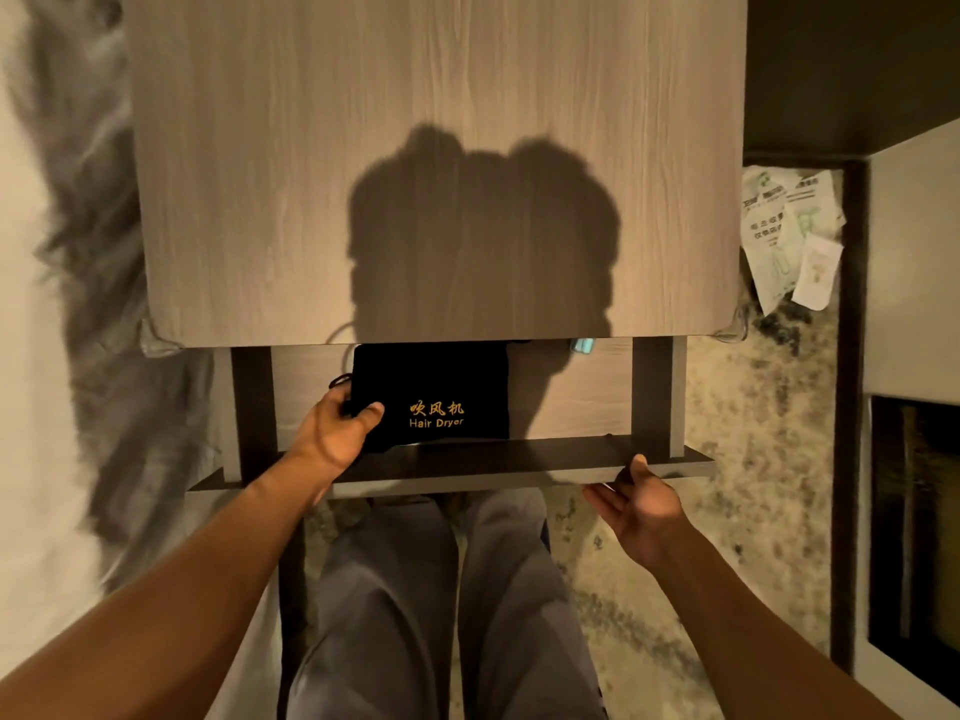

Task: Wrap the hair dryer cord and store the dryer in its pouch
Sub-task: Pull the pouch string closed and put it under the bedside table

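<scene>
A black pouch (434, 387) with gold "Hair Dryer" lettering lies in the open drawer (571, 392) under the wooden tabletop (431, 122). My left hand (337, 428) grips the pouch's left end, thumb on top, beside its black drawstring (340, 380). My right hand (641, 504) is held palm up with straight fingers at the drawer's dark front panel (519, 459), thumb against its edge. The hair dryer itself and its cord are not visible; I cannot tell whether the dryer is inside the pouch.
White bedding with a grey blanket (98, 283) lies to the left. Crumpled papers (789, 236) sit on the speckled floor (753, 433) to the right, beside a dark cabinet (914, 511). A small teal object (582, 346) shows at the drawer's back. My grey trousers (441, 605) are below.
</scene>
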